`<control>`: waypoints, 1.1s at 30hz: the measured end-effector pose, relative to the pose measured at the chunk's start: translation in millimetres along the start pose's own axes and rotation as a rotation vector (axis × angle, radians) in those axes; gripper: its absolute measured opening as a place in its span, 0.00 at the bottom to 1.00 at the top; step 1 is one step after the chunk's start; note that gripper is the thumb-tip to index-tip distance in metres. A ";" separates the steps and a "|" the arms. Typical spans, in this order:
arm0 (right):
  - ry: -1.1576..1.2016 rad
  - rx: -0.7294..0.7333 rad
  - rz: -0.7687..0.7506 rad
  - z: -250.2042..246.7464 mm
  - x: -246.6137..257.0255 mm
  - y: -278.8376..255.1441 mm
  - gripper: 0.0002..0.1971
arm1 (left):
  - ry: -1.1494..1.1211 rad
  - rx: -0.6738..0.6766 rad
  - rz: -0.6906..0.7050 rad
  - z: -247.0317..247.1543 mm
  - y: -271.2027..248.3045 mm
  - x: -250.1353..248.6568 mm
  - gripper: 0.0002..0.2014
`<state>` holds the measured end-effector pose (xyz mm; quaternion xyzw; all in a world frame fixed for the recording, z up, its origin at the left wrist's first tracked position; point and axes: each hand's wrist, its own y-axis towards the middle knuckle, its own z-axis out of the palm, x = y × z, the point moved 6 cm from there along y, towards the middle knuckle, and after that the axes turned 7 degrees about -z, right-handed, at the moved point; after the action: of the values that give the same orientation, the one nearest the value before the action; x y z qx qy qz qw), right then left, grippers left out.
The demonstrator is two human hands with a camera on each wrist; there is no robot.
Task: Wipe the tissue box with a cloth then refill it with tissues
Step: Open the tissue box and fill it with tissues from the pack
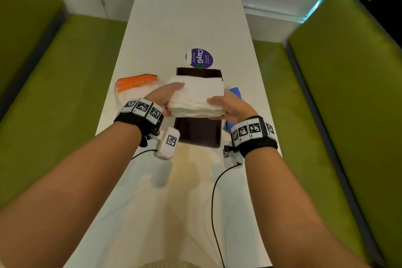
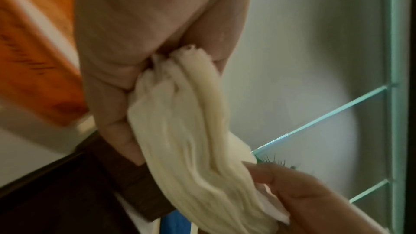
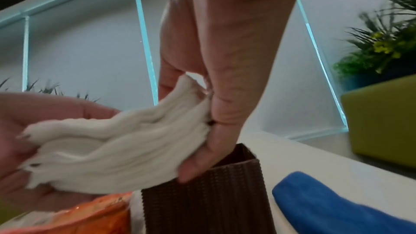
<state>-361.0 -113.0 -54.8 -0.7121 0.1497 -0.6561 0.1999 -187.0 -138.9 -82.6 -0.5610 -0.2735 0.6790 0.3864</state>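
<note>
We count two hands, left hand (image 1: 167,95) and right hand (image 1: 228,106), one stack of tissues (image 1: 196,98), one brown tissue box (image 1: 199,132), one blue cloth (image 1: 236,91), one orange tissue packet (image 1: 136,85), one purple sticker (image 1: 200,57).

Your bare forearms carry black wristbands (image 1: 139,119) ringed with black-and-white marker tiles (image 1: 250,129); black cables (image 1: 214,191) trail from each.

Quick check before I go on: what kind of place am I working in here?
Probably a cafe or food-court booth: green upholstered benches flank a long white table, a round purple ClayGo sticker sits on the tabletop, and potted plants stand behind a glass partition.
</note>
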 end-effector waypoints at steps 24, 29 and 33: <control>-0.560 -0.397 -0.128 -32.5 27.2 67.9 0.26 | 0.641 -0.345 0.387 38.5 56.0 -66.9 0.30; -0.726 -0.410 -0.069 -29.4 22.8 70.8 0.24 | 0.861 -0.429 0.366 47.4 56.9 -61.9 0.29; -0.806 -0.382 -0.050 -23.9 21.7 75.9 0.26 | 0.961 -0.431 0.336 49.8 54.0 -58.6 0.32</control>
<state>-378.9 -191.9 -70.9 -0.9385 0.1611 -0.2915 0.0912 -243.0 -214.3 -82.8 -0.9101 -0.1059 0.3277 0.2305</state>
